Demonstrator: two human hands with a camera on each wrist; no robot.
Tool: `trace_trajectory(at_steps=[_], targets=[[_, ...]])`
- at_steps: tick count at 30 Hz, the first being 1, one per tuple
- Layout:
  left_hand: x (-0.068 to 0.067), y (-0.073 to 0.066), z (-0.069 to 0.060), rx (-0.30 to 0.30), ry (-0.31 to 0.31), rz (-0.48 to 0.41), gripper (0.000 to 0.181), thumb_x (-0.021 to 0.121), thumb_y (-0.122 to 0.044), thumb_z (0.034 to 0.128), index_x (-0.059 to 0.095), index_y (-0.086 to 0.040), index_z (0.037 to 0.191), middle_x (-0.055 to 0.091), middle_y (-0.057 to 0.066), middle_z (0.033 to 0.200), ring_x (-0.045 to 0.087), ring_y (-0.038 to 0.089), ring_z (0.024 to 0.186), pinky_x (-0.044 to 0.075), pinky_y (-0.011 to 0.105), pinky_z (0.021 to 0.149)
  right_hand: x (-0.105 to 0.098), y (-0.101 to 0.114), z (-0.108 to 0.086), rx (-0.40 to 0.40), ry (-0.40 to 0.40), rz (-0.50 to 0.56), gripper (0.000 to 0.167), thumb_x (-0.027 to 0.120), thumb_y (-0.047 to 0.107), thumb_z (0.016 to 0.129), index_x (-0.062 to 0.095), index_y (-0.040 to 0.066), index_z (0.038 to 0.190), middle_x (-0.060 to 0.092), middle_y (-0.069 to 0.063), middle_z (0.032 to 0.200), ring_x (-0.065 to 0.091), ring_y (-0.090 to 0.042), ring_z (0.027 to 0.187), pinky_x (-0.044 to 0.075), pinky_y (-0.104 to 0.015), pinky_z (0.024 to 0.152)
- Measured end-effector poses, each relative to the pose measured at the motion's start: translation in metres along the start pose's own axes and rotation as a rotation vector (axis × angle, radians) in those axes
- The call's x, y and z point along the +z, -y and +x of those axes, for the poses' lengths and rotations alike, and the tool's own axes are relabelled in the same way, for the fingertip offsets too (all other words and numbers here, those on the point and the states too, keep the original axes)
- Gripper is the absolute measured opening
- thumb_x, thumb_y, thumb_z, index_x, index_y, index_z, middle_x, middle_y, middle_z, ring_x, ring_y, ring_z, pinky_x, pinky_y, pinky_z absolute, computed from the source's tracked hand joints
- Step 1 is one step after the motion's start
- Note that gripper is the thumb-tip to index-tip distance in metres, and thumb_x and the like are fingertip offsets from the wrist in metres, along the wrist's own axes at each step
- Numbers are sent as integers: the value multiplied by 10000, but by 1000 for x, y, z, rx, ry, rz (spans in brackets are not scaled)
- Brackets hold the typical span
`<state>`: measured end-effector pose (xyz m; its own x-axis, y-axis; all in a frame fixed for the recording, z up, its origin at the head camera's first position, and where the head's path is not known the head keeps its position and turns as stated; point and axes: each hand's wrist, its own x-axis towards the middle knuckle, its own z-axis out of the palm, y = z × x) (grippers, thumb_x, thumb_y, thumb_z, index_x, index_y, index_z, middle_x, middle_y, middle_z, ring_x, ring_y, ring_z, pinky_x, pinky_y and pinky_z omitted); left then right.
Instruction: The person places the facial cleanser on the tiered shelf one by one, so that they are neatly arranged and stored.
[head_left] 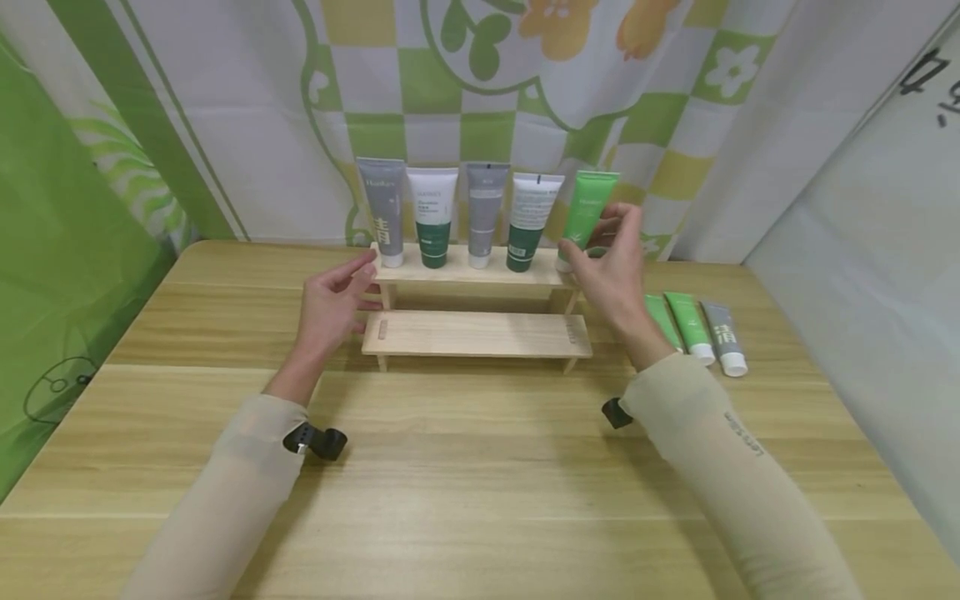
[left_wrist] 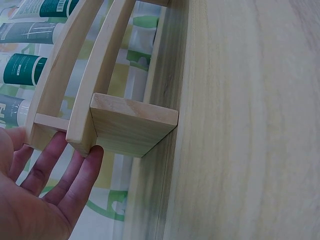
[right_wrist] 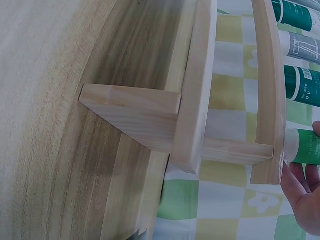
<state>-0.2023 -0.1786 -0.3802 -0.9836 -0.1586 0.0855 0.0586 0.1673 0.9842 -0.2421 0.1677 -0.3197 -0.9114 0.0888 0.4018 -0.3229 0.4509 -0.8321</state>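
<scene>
A two-tier wooden stand [head_left: 477, 333] bears five upright tubes on its upper tier: a grey tube [head_left: 385, 212], a white-and-green tube [head_left: 433, 217], a second grey tube [head_left: 485, 215], another white-and-green tube [head_left: 534, 221] and a bright green tube [head_left: 588, 208] at the right end. My right hand [head_left: 615, 262] holds that green tube low down, its white cap at the tier. At the stand's left end, my left hand [head_left: 333, 304] touches the side with relaxed fingers; in the left wrist view the fingertips of my left hand [left_wrist: 55, 185] reach the ends of both tiers.
On the table [head_left: 450, 483], right of the stand, lie two green tubes [head_left: 688, 327] and a grey tube [head_left: 724, 337]; my right forearm partly covers one green tube. A patterned curtain [head_left: 262, 125] hangs behind, and a white panel [head_left: 862, 192] stands at the right.
</scene>
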Motion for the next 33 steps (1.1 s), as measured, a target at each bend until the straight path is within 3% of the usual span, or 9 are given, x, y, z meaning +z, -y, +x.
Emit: trace_trajectory(at_steps=[19,27,33], targets=[[0,-1,-1,1,-1,9,422,616,-394,1011,620,-209,1391,714,186,1101,740,272,805,579,333,483,-12,-9,-6,-5,45,0,620,783,132,889,396,32,1363,537,-130,1157,578,-283,1063,536,-326,930],[1,-1,-1,-7,1,5,425,617,-413,1006,623,-227,1388,715,177,1097,735,317,837,579,331,485,-38,-16,-14,-17,37,-4,567,782,135,897,477,29,1362,558,-86,1161,578,-252,1073,544,-250,885],[0,-1,-1,-6,7,-3,427,622,-413,1003,628,-221,1384,716,178,1078,725,371,865,580,327,483,-69,-30,-20,57,84,-63,586,774,195,913,498,70,1414,579,-48,1191,580,-166,1047,526,-197,817]])
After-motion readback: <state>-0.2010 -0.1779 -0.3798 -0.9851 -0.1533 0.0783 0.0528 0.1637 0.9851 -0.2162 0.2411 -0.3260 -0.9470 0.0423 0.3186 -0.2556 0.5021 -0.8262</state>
